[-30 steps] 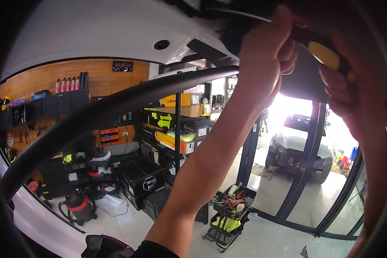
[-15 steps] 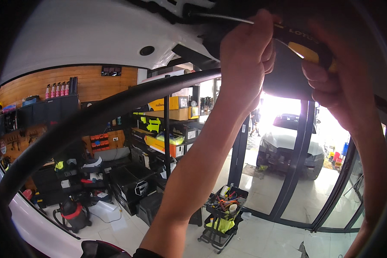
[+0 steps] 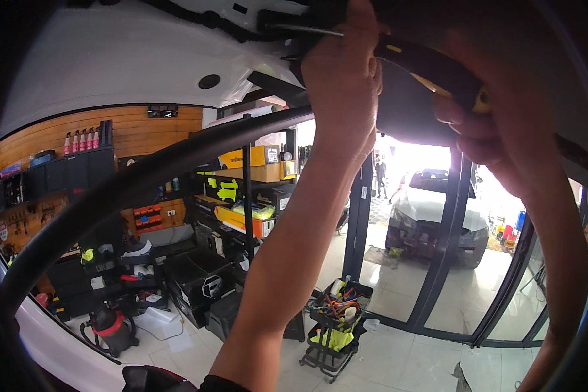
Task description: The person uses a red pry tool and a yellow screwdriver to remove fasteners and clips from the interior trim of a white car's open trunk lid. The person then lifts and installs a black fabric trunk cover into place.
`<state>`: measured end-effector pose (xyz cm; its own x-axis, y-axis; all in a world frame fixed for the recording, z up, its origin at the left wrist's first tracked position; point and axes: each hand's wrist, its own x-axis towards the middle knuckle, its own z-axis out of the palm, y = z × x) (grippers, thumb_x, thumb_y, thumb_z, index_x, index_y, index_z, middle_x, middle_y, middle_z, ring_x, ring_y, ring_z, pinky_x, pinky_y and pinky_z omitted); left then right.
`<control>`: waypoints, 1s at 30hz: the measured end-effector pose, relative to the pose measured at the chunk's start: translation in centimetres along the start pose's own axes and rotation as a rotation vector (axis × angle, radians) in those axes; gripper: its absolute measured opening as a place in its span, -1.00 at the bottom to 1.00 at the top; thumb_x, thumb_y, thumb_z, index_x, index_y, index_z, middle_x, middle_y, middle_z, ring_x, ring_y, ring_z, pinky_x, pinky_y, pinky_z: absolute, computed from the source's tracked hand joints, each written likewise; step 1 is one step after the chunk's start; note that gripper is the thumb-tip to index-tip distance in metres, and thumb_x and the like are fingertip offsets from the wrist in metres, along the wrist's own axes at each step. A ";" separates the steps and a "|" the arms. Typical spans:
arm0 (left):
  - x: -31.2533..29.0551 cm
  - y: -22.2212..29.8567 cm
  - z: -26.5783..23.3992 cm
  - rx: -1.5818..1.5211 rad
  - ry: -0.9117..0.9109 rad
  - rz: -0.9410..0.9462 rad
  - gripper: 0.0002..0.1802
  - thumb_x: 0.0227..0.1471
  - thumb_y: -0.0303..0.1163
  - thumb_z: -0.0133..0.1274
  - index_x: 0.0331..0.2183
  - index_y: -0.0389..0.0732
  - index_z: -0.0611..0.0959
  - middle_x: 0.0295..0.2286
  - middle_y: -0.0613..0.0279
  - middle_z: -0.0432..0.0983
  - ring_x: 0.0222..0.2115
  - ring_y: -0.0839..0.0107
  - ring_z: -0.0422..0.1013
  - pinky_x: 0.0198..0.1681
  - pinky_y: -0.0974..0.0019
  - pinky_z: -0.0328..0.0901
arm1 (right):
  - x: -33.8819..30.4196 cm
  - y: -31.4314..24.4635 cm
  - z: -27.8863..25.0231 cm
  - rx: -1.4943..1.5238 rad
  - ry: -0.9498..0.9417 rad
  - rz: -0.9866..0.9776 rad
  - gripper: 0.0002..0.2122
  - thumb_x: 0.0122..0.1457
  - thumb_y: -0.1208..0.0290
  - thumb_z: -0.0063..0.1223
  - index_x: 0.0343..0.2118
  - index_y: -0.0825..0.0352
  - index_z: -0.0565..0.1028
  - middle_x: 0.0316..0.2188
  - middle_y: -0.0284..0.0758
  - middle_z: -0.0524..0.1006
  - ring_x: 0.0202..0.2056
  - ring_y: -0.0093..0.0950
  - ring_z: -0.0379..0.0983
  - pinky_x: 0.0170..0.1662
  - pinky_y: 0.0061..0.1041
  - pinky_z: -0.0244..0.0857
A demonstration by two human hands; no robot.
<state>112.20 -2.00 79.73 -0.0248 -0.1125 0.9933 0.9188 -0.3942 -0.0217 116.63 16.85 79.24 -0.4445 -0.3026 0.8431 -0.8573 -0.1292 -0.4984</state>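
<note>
Screwdriver (image 3: pixel 431 68), yellow and black in the handle, sits high in the frame, its thin metal shaft running leftward into a dark fitting on the underside of the raised white panel (image 3: pixel 111 65) overhead. The right hand (image 3: pixel 496 124) wraps the handle, fingers closed around it. The left hand (image 3: pixel 343 85) is up at the shaft, fingers curled shut near where the metal meets the handle (whether they pinch the shaft itself or only steady it I cannot tell).

To do this well, I judge the tip should stay seated square in the fastener, the left hand guiding the shaft in line while the right turns and presses upward evenly; a tilted shaft would likely slip out.

A black rubber seal (image 3: pixel 144 176) arcs across the view below the panel. Beyond it lie a workshop with shelves (image 3: pixel 248 189) of boxes, a red and black vacuum (image 3: pixel 111 330) on the tiled floor, a small tool cart (image 3: pixel 336 320), and a white car (image 3: pixel 438 209) outside the glass doors.
</note>
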 end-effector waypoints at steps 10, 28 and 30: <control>1.5 1.1 -2.0 -0.313 0.026 -0.140 -0.59 0.47 -0.14 -0.20 -0.41 -0.12 0.49 -0.72 0.56 0.04 -0.75 0.63 -0.14 -0.63 0.40 -0.20 | 1.5 1.7 0.0 -1.352 0.074 -0.967 -0.65 0.38 0.29 0.07 0.15 0.33 0.43 -0.07 -0.24 0.58 -0.26 -0.43 0.58 -0.19 -0.43 0.49; 1.8 1.2 -3.2 -0.217 -0.002 0.025 -0.57 0.49 -0.14 -0.27 -0.37 -0.13 0.51 -0.71 0.53 -0.06 -0.71 0.60 -0.17 -0.59 0.41 -0.18 | -0.7 0.9 1.0 -0.440 0.035 -0.301 -0.54 0.25 0.38 0.24 0.19 0.32 0.42 -0.05 -0.28 0.57 -0.19 -0.52 0.52 -0.23 -0.52 0.41; 1.6 1.3 -3.4 -0.196 0.001 0.030 -0.58 0.49 -0.16 -0.27 -0.38 -0.14 0.51 -0.71 0.53 -0.06 -0.71 0.60 -0.17 -0.59 0.40 -0.18 | -0.3 0.9 0.4 -0.335 -0.030 -0.233 -0.54 0.27 0.35 0.23 0.19 0.33 0.42 -0.02 -0.26 0.56 -0.13 -0.48 0.54 -0.17 -0.51 0.44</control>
<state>112.00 -5.82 80.92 0.0009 -0.1272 0.9919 0.8245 -0.5611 -0.0728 116.11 16.41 78.44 -0.2248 -0.3299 0.9168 -0.9735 0.1160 -0.1970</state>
